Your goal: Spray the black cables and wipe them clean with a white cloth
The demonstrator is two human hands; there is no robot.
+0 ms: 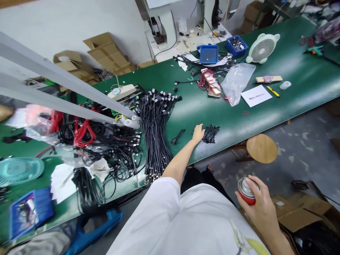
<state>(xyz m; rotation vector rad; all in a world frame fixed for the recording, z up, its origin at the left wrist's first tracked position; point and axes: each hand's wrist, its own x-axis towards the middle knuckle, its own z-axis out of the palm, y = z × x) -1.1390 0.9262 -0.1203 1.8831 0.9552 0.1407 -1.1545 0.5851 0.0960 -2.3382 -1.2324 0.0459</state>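
1. Tabletop (233, 120), long, glossy and green, runs from lower left to upper right in front of a person in a white short-sleeved shirt (202, 219).
2. The left hand (198, 134) reaches down to the table, at the left side of a small pile of short black cables (211, 134) near the front edge; I cannot tell whether its fingers grip any.
3. The right hand (261, 202) is clamped around a red can with a silver metal top (248, 200), held off the table, beyond the front edge, with a finger over the top.
4. Left of the left hand lies one short, slim black cable bundle (177, 136); beyond it, a thick spread of long black cables with pale-tipped ends (155, 131).
5. Further right, a white sheet of paper (249, 101) lies near a slim yellow tool (273, 91).
6. A round wooden stool (261, 148) stands between the table and the can.
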